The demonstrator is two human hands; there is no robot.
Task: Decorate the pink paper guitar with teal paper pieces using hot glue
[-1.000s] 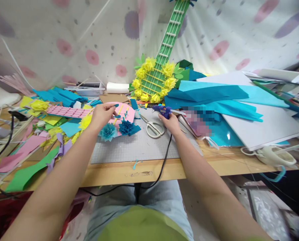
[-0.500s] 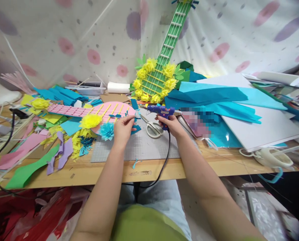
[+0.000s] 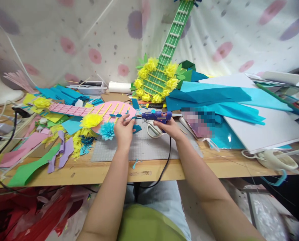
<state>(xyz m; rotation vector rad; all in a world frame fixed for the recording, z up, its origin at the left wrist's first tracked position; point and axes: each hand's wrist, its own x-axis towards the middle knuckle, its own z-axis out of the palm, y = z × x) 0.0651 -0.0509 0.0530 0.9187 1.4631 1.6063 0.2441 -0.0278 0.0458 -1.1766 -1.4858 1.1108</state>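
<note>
My right hand [image 3: 170, 128] grips a purple-blue hot glue gun [image 3: 157, 116], its nozzle pointing left. The fingers of my left hand [image 3: 123, 130] are pinched on a small blue paper piece [image 3: 133, 117], partly hidden by them, and the nozzle tip is close beside it. Left of that hand lies a pink paper guitar [image 3: 125, 107] with yellow strips across its body. A yellow paper flower [image 3: 91, 120] and a light blue paper flower [image 3: 106, 130] sit along its near edge. Scissors [image 3: 154, 130] lie under the glue gun, partly covered.
A grey cutting mat [image 3: 144, 149] covers the desk's middle. A green paper guitar [image 3: 153, 80] with yellow flowers leans at the back. Blue paper sheets [image 3: 209, 97] and a phone [image 3: 197, 124] lie right, a white cup [image 3: 275, 159] farther right. Paper scraps [image 3: 34, 164] crowd the left.
My right hand has brought the glue gun left and slightly lower, so its nozzle is now by my left fingers. The left hand keeps its pinch, nearly in place.
</note>
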